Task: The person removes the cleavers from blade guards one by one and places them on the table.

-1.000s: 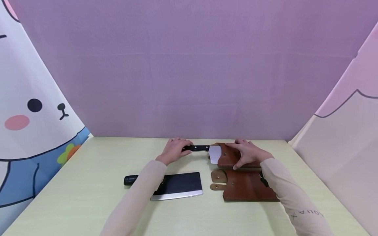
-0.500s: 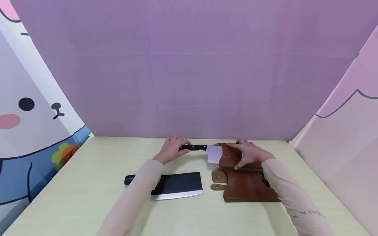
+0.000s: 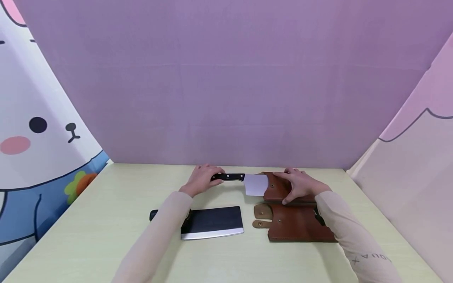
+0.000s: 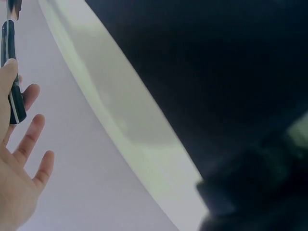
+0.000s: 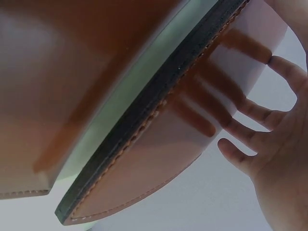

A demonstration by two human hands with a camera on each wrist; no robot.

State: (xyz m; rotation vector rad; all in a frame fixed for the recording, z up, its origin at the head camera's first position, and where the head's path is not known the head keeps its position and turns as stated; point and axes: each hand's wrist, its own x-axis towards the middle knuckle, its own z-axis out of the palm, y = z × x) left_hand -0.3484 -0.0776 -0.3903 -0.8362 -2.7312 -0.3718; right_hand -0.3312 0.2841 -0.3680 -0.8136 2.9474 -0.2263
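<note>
My left hand [image 3: 200, 180] pinches the black riveted handle of a small cleaver [image 3: 256, 184] near its butt end. In the left wrist view, thumb and index finger are on that handle [image 4: 14, 98] while other fingers stand loose. Part of the shiny blade shows; its front end is hidden inside a brown leather sheath [image 3: 276, 192]. My right hand [image 3: 300, 184] grips this sheath, thumb at the near edge and fingers toward the far edge. The right wrist view shows its stitched, dark-edged side [image 5: 139, 159] beside the fingers.
A larger dark-bladed cleaver [image 3: 214, 221] lies in front, its handle partly behind the left sleeve. To its right is a second brown sheath [image 3: 297, 226] with unfastened straps [image 3: 262, 224]. A purple cloth wall [image 3: 226, 98] borders the table's back edge.
My left hand has moved left with the small cleaver, and more of its blade shows outside the sheath. The right hand and sheath have shifted very slightly right.
</note>
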